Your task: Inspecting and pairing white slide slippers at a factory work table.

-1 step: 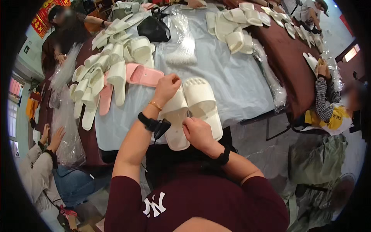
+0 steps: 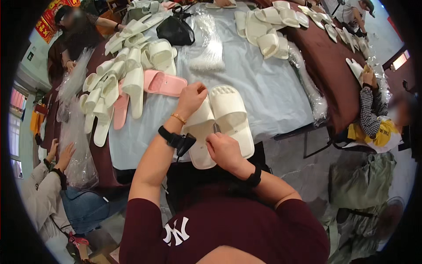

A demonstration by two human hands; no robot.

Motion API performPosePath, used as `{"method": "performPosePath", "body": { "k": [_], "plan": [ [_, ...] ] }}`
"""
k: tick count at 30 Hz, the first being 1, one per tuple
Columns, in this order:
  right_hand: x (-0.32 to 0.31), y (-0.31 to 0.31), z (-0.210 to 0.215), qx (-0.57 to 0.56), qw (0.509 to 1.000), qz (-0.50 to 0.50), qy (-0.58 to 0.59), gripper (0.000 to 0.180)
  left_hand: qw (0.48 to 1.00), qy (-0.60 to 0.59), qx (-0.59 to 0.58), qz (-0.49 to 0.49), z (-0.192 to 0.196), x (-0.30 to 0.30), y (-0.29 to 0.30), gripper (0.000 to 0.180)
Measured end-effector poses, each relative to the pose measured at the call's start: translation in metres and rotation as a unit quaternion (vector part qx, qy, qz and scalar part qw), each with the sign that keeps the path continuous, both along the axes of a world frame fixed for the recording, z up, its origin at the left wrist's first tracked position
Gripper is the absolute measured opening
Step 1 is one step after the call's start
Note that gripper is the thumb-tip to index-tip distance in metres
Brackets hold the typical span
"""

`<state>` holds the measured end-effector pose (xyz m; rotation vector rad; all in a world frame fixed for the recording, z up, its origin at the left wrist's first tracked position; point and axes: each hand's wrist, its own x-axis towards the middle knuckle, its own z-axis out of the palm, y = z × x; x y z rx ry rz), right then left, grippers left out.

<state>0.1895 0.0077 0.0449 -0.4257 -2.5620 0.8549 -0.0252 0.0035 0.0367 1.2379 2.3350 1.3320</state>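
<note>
A pair of white slide slippers point(image 2: 232, 115) lies side by side at the table's near edge, in front of me, toes pointing away. My left hand point(image 2: 192, 100) is closed, its fingers curled together beside the toe of the left slipper. My right hand point(image 2: 225, 149) is closed in a pinch at the inner edges of the two slippers, over the footbeds. What either hand pinches, if anything, is too small or hidden to make out. A small grey bit shows in the gap between the slippers, just above my right fingers.
White slippers point(image 2: 133, 83) and pink slippers point(image 2: 165, 83) pile up on the left. More white slippers point(image 2: 268, 26) lie at the far right. Clear plastic bags point(image 2: 206, 59), a black bag point(image 2: 176, 30) and a plastic roll point(image 2: 307, 86) lie about. Other people work around the table.
The view has shifted very slightly. Both hands and the pair of slippers keep nearly the same places.
</note>
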Motion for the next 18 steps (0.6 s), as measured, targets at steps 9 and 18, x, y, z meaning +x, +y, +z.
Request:
{"method": "performPosePath", "body": {
  "k": [9, 18],
  "plan": [
    [0.003, -0.026, -0.013, -0.032, 0.993, 0.116, -0.018, 0.008, 0.999, -0.037, -0.023, 0.007, -0.019, 0.007, -0.017, 0.02],
    [0.002, 0.07, -0.005, 0.144, 0.983, 0.113, 0.022, 0.005, 0.996, -0.061, -0.025, -0.057, -0.004, 0.001, 0.004, 0.022]
  ]
}}
